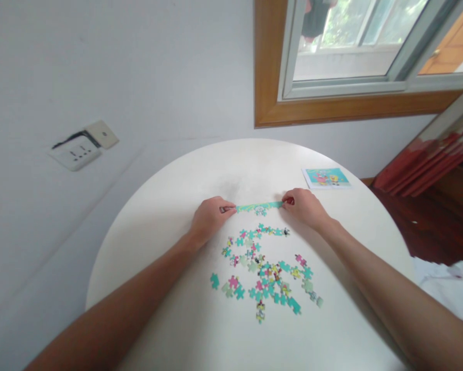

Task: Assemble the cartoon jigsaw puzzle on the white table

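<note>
A narrow strip of joined jigsaw puzzle pieces (pixel 254 207), turquoise with yellow markings, lies across the white round table (pixel 154 206). My left hand (pixel 212 219) pinches its left end between thumb and fingers. At the opposite end, my right hand (pixel 301 205) has its fingers closed on the strip in the same way. A pale figure piece (pixel 260 211) juts from the strip's lower edge. Nearer to me, many loose puzzle pieces (pixel 265 291) in turquoise, pink, yellow and pale green are scattered, some overlapping or touching.
A picture card (pixel 327 178) with cartoon figures lies at the table's back right. Behind the table are a wall with a socket (pixel 77 153) and a wood-framed window (pixel 355 108). A red curtain (pixel 425 159) hangs at right, and white cloth (pixel 451 288) sits beside the table.
</note>
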Available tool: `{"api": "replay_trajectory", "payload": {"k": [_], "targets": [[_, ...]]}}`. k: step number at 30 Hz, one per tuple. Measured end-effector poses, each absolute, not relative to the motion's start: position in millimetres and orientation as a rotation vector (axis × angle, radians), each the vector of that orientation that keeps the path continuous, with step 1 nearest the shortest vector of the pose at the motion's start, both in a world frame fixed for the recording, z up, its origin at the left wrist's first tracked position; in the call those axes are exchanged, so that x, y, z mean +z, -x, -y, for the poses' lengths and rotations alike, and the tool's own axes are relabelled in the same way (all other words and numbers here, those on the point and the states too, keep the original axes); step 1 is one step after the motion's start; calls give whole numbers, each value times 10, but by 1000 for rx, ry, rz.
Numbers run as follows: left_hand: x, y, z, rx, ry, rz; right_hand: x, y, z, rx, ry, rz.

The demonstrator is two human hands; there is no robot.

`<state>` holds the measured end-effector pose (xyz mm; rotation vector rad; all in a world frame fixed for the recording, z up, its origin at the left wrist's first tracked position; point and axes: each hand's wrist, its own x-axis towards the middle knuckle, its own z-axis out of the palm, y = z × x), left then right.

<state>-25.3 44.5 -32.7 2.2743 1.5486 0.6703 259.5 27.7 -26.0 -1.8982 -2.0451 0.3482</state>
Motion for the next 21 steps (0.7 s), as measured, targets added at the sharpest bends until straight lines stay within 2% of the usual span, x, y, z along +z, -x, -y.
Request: {"api": "replay_trajectory", "payload": {"k": [21], "targets": [[-421, 238, -517, 763, -2279, -1566, -290, -2571, -291, 342, 1890, 2025]]}}
